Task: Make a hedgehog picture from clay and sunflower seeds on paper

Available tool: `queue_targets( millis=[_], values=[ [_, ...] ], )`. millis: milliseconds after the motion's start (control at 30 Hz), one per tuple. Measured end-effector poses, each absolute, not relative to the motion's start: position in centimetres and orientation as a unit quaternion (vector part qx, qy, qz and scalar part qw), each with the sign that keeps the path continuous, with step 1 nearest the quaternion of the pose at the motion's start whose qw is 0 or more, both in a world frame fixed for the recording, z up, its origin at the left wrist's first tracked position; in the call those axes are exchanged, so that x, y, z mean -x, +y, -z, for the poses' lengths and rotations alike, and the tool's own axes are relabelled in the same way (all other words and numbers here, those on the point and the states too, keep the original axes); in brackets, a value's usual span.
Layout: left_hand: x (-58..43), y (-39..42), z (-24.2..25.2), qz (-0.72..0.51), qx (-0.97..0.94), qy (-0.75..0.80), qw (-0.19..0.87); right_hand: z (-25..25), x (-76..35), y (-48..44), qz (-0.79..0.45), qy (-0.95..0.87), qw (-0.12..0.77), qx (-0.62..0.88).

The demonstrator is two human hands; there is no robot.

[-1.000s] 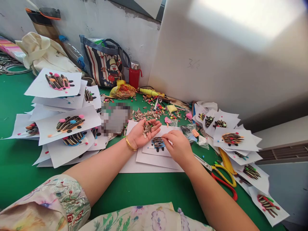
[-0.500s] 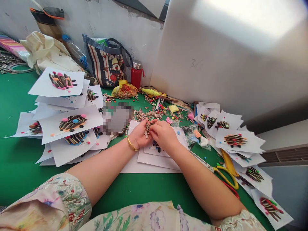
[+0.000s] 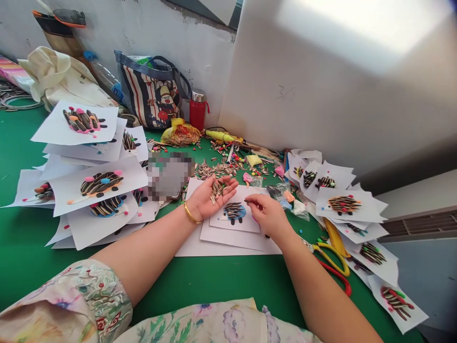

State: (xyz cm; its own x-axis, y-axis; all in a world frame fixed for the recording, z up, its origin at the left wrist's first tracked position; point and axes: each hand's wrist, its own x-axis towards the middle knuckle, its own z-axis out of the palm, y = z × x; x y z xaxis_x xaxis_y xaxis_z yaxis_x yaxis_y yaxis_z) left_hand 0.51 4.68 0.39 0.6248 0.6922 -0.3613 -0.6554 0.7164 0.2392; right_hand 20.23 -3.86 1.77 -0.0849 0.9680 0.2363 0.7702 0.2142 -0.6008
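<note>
My left hand point(image 3: 210, 196), palm up and slightly cupped, holds a small heap of striped sunflower seeds point(image 3: 218, 189). To its right my right hand point(image 3: 267, 214) is pinched, thumb against forefinger, on a small dark seed point(image 3: 247, 202). Below and between the hands lies a white card point(image 3: 222, 222) bearing a blue hedgehog shape point(image 3: 234, 212) covered in seeds, with black feet. More white sheets point(image 3: 214, 234) lie under the card. The right hand hangs over the card's right side and hides part of it.
Stacked hedgehog cards stand at the left point(image 3: 64, 195) and right point(image 3: 369, 197). Loose seeds point(image 3: 217, 169) and coloured clay bits lie behind the hands. Yellow and red scissors point(image 3: 330, 259) rest by my right forearm. A striped bag point(image 3: 150, 95) and red bottle point(image 3: 197, 114) stand at the back.
My right hand has moved right and away from my left palm with a seed between its fingertips. The left palm has opened out, and the blue hedgehog now shows. The view has shifted slightly.
</note>
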Motion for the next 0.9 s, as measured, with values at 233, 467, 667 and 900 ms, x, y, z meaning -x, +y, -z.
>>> queue_targets(
  millis=[233,467,667,900],
  values=[
    [-0.5,4.7,-0.5,-0.373,-0.038,0.218,0.901,-1.0,-20.5,-5.3,-0.163,-0.735,0.246,0.61],
    [-0.5,4.7,-0.5,-0.37,-0.034,0.219,0.902,-1.4,-19.8,-5.2,-0.095,-0.762,0.195,0.61],
    [-0.5,4.7,-0.5,-0.37,-0.034,0.217,0.903,-0.6,-19.7,-5.1,-0.077,-0.772,0.187,0.603],
    [-0.5,4.8,-0.3,-0.369,-0.04,0.211,0.904,-0.7,-19.1,-5.0,-0.042,-0.783,0.165,0.599]
  ],
)
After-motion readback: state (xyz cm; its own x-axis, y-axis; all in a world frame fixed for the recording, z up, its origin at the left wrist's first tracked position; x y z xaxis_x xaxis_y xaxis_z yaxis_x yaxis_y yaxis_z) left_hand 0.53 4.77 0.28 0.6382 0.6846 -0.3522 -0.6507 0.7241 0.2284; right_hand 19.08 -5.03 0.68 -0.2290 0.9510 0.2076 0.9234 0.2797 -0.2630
